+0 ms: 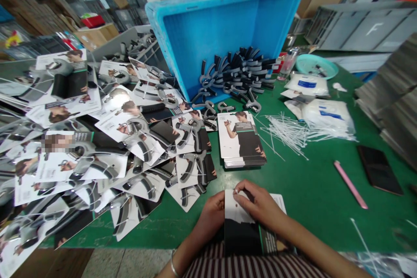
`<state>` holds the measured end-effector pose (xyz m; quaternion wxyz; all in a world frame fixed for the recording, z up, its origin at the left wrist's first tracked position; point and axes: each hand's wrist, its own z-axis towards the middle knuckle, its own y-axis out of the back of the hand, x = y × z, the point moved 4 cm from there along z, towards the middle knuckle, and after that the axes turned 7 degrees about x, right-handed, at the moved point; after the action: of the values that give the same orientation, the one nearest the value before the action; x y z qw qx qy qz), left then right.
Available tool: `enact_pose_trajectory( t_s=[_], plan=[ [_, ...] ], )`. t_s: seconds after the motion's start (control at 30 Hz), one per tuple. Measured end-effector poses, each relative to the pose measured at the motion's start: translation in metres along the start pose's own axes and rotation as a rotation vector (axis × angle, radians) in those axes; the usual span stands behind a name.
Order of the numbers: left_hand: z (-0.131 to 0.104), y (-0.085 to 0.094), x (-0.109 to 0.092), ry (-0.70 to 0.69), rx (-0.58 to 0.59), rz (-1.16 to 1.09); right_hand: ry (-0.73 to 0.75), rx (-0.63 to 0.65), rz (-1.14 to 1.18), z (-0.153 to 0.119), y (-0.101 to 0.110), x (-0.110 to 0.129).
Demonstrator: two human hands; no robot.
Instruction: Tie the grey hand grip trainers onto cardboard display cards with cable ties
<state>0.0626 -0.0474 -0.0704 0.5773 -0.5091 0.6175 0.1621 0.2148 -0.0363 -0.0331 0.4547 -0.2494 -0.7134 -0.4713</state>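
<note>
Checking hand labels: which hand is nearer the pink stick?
Right. The right hand, on the card, sits between the pink stick and the left hand, farther off at the card's left edge.

1. tabletop (302, 204): plain deep green.
2. held card (243, 241), near edge: white top, black lower part, thin green line.
3. card stack (239, 143), mid-tabletop: white and black, green line, pale lettering.
4. heaped cards (48, 167), toward the left edge: white and black, some green-lined.
5. hand grips (241, 74), toward the far edge: grey and black; the bin (208, 26) around them, bright blue.
6. thin ties (288, 132): white.
7. plastic bags (308, 84), toward the far right corner: clear over white, blue labels.
8. round dish (317, 67): pale turquoise.
9. slim stick (350, 184), toward the right edge: pink; flat phone-like slab (379, 169): black.
10. clothing (247, 267), near edge: dark maroon-brown, pale stripes.
11. bracelet (174, 263): silver.
</note>
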Motion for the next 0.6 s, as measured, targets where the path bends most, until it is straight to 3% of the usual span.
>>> enact_pose_trajectory(
  t_s=[0.4, 0.6],
  plan=[
    [-0.007, -0.002, 0.015, -0.022, -0.107, -0.057, -0.001, 0.012, -0.023, -0.004, -0.007, 0.0],
    [-0.011, -0.008, 0.011, 0.004, -0.143, -0.076, -0.005, 0.015, -0.029, -0.003, -0.008, 0.003]
  ],
)
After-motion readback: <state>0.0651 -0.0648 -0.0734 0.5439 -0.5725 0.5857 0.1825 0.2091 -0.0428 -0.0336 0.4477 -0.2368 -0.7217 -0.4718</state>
